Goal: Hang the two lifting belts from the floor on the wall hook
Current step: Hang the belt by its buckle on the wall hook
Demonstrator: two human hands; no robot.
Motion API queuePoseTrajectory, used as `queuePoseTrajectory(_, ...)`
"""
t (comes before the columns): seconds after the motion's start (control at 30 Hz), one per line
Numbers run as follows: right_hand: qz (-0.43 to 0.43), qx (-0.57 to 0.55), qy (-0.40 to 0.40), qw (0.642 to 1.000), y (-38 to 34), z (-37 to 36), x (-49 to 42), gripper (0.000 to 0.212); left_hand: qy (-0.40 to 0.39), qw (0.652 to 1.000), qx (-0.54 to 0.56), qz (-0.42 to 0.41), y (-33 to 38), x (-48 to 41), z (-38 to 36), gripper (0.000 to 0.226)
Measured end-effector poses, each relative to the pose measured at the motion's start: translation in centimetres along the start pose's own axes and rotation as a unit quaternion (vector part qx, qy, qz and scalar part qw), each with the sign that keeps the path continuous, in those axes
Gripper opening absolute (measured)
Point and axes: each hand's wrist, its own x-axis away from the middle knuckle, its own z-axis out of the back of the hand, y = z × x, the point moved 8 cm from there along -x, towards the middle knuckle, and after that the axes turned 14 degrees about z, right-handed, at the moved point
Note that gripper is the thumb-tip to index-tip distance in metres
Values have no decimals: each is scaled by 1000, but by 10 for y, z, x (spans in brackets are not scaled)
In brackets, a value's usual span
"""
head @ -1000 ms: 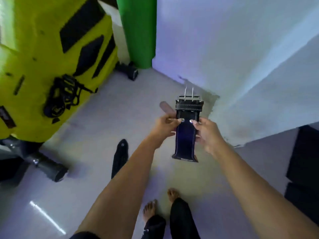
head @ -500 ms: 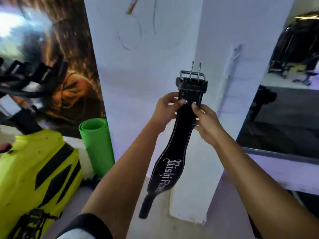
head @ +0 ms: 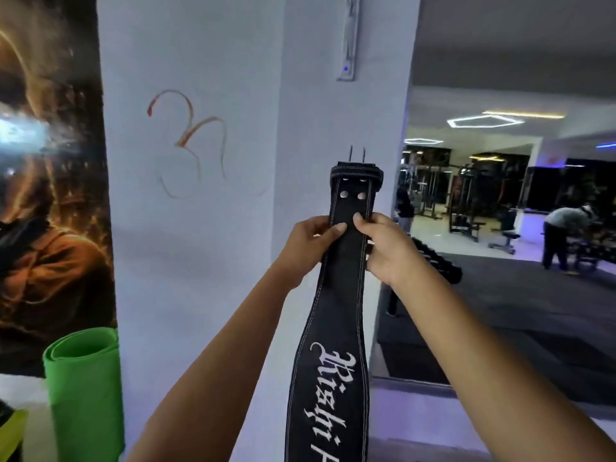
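A black leather lifting belt (head: 333, 335) with white stitching and white lettering hangs upright in front of a white pillar (head: 213, 245). Its buckle end with two metal prongs (head: 357, 165) points up. My left hand (head: 308, 243) pinches the belt's left edge just below two rivets. My right hand (head: 383, 248) pinches the right edge at the same height. High on the pillar's corner is a white wall fixture (head: 348, 38) with a small blue light; no hook shape can be made out on it. The second belt is out of view.
A rolled green mat (head: 83, 388) stands at the lower left against the pillar, beside a dark poster (head: 50, 195). A yellow object shows at the bottom left edge. To the right the gym floor opens, with machines and a bent-over person (head: 563, 235) far off.
My view has swung up from the floor to the pillar. Both hands have raised the belt, which now hangs at full length with the buckle end at chest height.
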Motion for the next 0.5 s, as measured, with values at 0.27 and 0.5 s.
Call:
queuePoseTrajectory(0.27, 108, 56, 66, 990, -56, 43, -30, 12, -94, 989, 67, 95, -67, 21, -61, 32)
queuePoseTrajectory(0.5, 133, 43, 65, 988, -79, 49, -30, 8, -118, 987, 98, 45, -19, 13, -73, 17)
